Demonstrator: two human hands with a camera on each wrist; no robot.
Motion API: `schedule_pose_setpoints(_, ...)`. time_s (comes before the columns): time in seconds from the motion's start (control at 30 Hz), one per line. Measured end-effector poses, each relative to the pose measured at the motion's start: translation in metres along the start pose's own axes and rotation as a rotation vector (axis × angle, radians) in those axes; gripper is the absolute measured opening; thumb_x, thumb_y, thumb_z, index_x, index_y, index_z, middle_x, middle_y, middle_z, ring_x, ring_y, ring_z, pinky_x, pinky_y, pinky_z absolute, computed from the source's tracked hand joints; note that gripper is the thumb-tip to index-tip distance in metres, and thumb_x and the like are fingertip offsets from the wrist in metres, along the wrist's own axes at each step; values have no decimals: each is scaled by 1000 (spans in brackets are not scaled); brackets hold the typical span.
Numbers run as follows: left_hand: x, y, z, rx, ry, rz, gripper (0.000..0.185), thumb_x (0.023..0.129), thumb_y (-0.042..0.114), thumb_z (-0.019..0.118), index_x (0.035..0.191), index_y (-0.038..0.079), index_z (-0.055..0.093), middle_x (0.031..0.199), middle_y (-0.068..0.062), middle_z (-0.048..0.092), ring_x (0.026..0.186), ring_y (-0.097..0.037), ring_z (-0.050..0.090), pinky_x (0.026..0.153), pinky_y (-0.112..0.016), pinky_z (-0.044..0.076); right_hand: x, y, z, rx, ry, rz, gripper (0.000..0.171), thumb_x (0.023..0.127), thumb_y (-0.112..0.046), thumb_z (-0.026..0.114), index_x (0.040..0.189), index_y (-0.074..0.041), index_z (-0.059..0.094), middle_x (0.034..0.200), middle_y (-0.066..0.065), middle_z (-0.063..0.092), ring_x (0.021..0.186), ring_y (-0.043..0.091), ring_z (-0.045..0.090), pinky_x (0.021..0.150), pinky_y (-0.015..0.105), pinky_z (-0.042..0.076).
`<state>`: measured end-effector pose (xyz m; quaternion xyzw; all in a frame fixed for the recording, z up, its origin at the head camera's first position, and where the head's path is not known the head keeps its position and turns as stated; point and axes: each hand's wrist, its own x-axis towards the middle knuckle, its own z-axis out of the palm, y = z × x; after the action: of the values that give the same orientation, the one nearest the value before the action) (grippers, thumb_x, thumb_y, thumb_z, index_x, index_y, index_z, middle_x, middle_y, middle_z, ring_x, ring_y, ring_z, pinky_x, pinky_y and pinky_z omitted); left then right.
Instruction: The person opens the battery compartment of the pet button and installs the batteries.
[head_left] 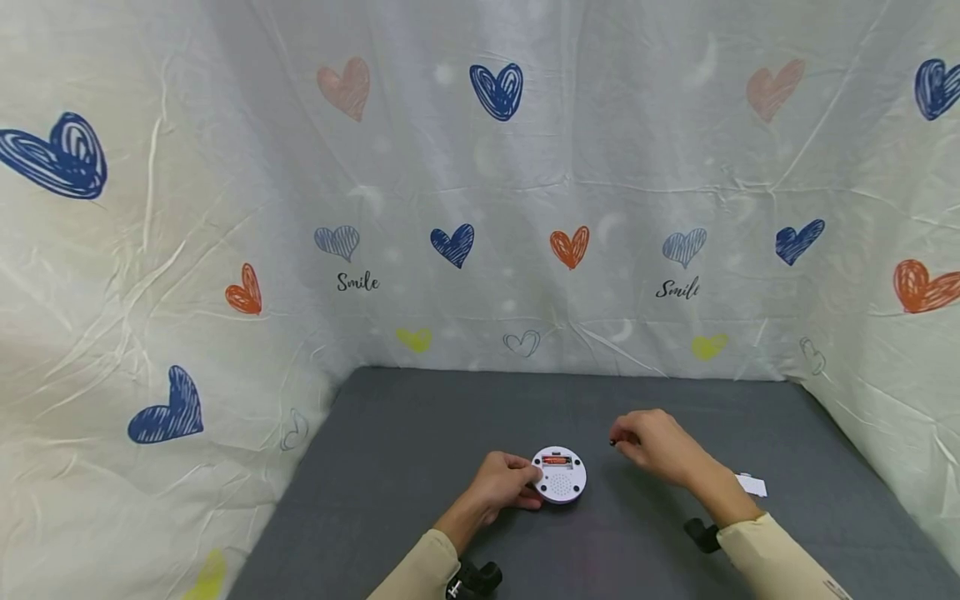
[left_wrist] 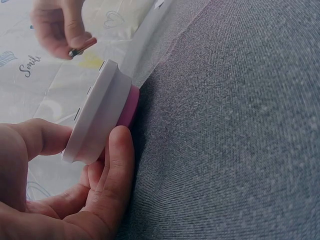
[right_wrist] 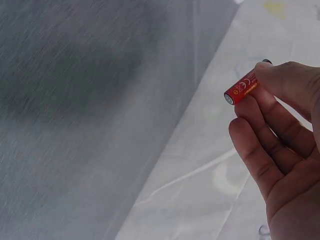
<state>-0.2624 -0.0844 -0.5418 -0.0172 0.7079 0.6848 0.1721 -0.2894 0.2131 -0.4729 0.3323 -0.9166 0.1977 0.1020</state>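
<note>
A round white device [head_left: 559,487] with a pink underside lies with its back up on the grey table. Its battery compartment is uncovered, and a red battery [head_left: 557,460] sits inside; a cluster of small speaker holes shows below it. My left hand [head_left: 504,485] grips the device's left edge, thumb above and fingers beneath; the left wrist view shows this white rim [left_wrist: 90,115] from the side. To the right of the device and above the table, my right hand [head_left: 658,446] pinches a second red battery [right_wrist: 245,87] between thumb and fingertips.
A small white plastic cover [head_left: 752,485] lies on the grey table [head_left: 420,417] beyond my right forearm. A white curtain [head_left: 525,150] printed with hearts hangs behind the table and along both sides. A black wrist mount [head_left: 474,577] sits on each forearm.
</note>
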Motion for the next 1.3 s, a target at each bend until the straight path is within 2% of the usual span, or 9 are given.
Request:
schedule_pose_setpoints(0.4,-1,-3,0,-4,3,-2,24,99,1,70,118,-13,71,96,-16,75,71,-17,76,68,-33,71,26,-29,24,46,-23,-88,12,92,0,80,95,-12,80,88,-6,76,78,2,64,69,26,61)
schedule_pose_setpoints(0.7,-2,-2,0,9,4,-13,23,101,4,71,119,-11,71,98,-16,76,73,-17,77,69,-33,71,37,-44,35,114,-79,-88,11,95,-2,80,99,-12,82,90,-6,76,79,1,64,68,24,59)
schedule_pose_setpoints(1.07,-2,0,1,12,7,-2,23,100,3,70,118,-12,71,99,-18,76,74,-18,78,69,-33,71,46,-54,47,135,-99,-122,12,93,-1,80,99,-11,82,92,-5,79,81,1,68,69,22,60)
schedule_pose_setpoints(1.3,0,0,0,19,4,9,23,100,4,71,117,-11,72,99,-19,77,74,-18,78,68,-33,71,47,-56,54,105,-91,-149,11,95,-4,81,99,-13,83,92,-4,80,84,5,71,70,23,61)
